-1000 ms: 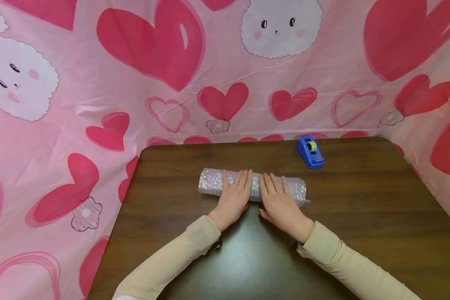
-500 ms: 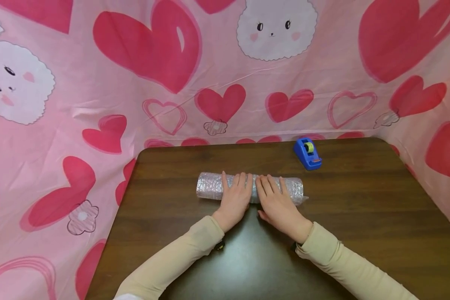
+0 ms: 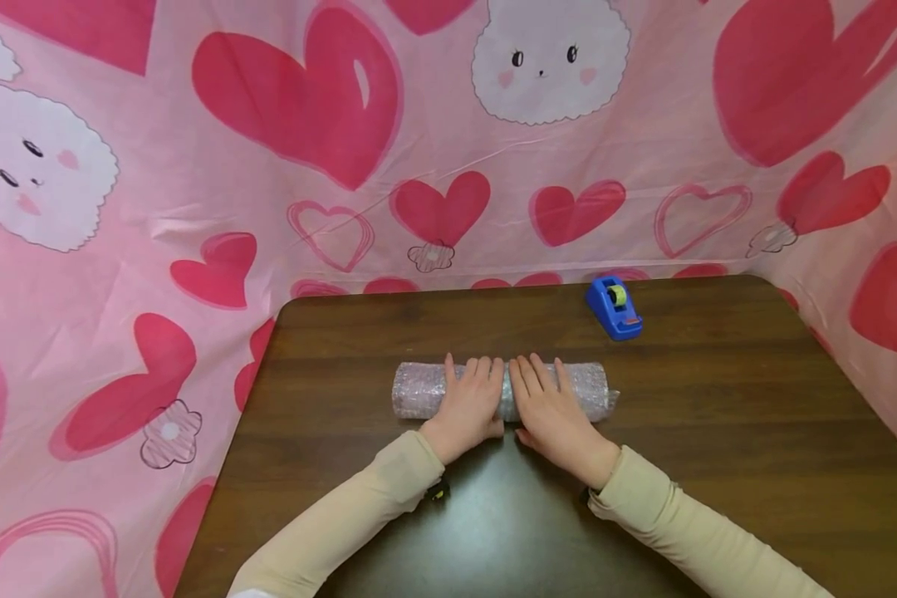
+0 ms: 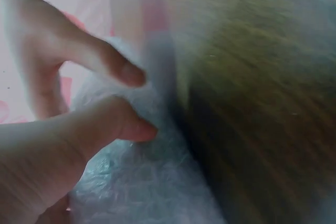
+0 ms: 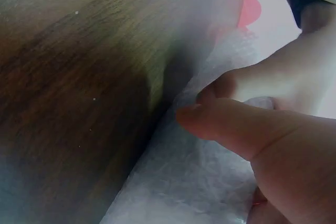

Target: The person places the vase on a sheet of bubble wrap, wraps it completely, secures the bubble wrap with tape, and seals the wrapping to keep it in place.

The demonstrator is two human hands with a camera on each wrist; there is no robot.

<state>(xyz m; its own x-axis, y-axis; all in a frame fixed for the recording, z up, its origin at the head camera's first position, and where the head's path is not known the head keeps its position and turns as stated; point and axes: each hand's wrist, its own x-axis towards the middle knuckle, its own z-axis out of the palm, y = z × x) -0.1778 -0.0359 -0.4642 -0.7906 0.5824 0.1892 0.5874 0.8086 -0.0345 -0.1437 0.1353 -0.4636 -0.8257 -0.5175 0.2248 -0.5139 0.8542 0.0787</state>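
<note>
A roll of bubble wrap [image 3: 419, 390] lies crosswise on the dark wooden table, a loose flap at its right end. My left hand [image 3: 469, 405] holds it just left of the middle, fingers bent over the top and far side. Beside it, my right hand [image 3: 556, 413] holds the roll just right of the middle, its fingers laid over the top. Both thumbs are on the near side. In the left wrist view, thumbs of both hands show close to the bubble wrap [image 4: 152, 187]; the right wrist view shows the bubble wrap [image 5: 184, 182] under the thumbs. The far fingertips are partly hidden.
A blue tape dispenser [image 3: 615, 311] with a yellowish tape roll stands at the back right of the table [image 3: 718, 399]. Behind the table and along its sides hangs a pink cloth [image 3: 508, 158] printed with hearts and white faces.
The roll has come a little nearer to me, and both hands have moved back with it. The fingers now reach further over its far side. The tape dispenser stays put.
</note>
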